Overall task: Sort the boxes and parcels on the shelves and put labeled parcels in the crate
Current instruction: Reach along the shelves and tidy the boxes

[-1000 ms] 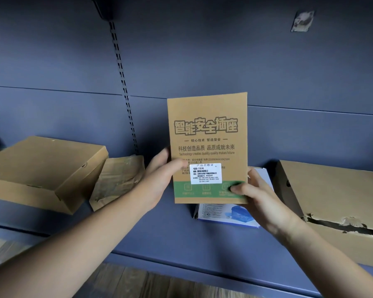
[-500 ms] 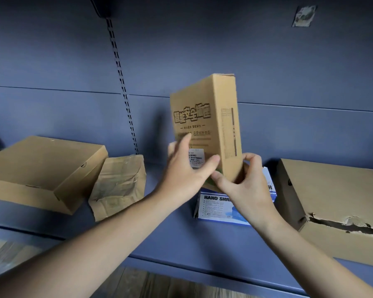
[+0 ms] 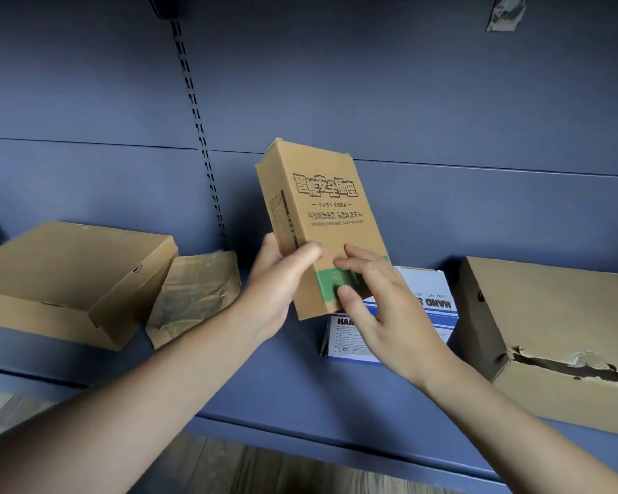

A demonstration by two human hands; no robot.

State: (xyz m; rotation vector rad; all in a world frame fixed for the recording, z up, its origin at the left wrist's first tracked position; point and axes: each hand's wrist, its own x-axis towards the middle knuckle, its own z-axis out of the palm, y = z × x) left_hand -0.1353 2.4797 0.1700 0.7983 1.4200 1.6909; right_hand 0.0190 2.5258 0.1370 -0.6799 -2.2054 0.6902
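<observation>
Cardboard socket box (image 3: pixel 322 222), plain brown kraft with sharp edges and a slightly scuffed top corner, is held up in the air in front of the blue back panel (image 3: pixel 443 101), above the shelf (image 3: pixel 264 379) and tilted with its top leaning left. Its front face carries bold outlined Chinese characters, 2 lines of smaller print and a green band near the bottom; a narrow side face with fine print is turned toward the left. The left hand (image 3: pixel 275 290) grips the lower left edge, thumb pressed on the front and fingers hidden behind. The right hand (image 3: pixel 382 308) lies on the lower front, its loosely bent fingers and thumb touching the green band without wrapping round the box. The 2 hands are close together on the same box. On the matte blue metal shelf, a flat lidded cardboard box (image 3: pixel 68 276) sits at the left, and a crinkled parcel wrapped in glossy brown tape (image 3: pixel 193 297) leans against its side. Behind the right hand rests a glossy white-and-blue carton (image 3: pixel 429 308) with "HAND" printed on it. At the far right stands a large corrugated box (image 3: pixel 557 333) with a ragged tear along its front. A slotted metal upright (image 3: pixel 200 137) runs up the back panel, and wood-grain floor (image 3: pixel 264 472) shows below the shelf.
</observation>
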